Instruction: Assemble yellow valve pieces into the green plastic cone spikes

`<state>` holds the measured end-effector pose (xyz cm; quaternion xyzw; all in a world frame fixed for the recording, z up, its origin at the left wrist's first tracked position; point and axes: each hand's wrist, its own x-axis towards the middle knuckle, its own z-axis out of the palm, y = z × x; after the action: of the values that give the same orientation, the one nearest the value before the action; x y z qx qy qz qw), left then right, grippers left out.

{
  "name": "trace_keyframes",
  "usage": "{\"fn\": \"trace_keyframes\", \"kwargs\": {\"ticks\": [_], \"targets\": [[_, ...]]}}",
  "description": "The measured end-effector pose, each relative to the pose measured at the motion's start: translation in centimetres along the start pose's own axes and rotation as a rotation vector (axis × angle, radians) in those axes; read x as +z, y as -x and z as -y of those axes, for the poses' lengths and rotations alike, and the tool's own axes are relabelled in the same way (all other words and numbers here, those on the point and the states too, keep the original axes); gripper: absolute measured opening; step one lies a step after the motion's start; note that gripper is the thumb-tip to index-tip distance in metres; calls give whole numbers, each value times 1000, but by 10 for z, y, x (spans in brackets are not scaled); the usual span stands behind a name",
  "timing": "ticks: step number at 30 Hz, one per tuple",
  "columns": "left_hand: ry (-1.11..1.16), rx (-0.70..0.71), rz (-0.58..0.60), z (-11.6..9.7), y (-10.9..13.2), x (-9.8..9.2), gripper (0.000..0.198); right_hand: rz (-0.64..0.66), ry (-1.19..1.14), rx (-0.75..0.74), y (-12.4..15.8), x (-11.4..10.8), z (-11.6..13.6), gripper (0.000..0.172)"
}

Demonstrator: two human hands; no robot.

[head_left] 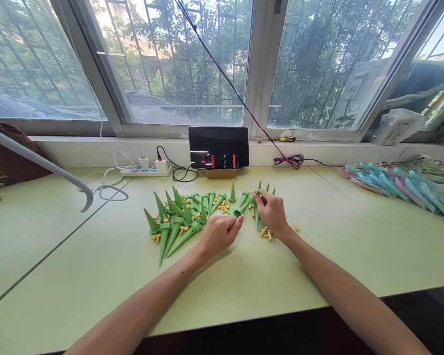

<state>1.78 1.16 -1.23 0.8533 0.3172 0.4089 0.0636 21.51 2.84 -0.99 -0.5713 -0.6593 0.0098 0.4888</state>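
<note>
A pile of green plastic cone spikes (177, 219) lies on the pale green table (96, 266), mixed with small yellow plastic pieces (219, 201). My left hand (220, 234) is closed around the tip of one green spike (240, 211), holding it just above the table. My right hand (271, 212) is pinched on a small yellow piece at that spike's wide end. More yellow pieces (265, 232) lie under my right wrist. Several spikes stand upright behind my hands.
A dark tablet (218, 145) and a phone (222, 161) lean on a stand at the window sill. A white power strip (146, 170) with cables lies at the back left. Stacked teal and pink packets (395, 190) lie at the right. A white lamp arm (37, 162) crosses the left.
</note>
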Motion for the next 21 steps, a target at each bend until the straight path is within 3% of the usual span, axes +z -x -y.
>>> {"fn": "trace_keyframes", "kwargs": {"ticks": [10, 21], "targets": [[-12, 12, 3, 3, 2, 2, 51, -34, -37, 3, 1, 0, 7, 35], [-27, 0, 37, 1, 2, 2, 53, 32, 16, 34, -1, -2, 0, 34]]}}
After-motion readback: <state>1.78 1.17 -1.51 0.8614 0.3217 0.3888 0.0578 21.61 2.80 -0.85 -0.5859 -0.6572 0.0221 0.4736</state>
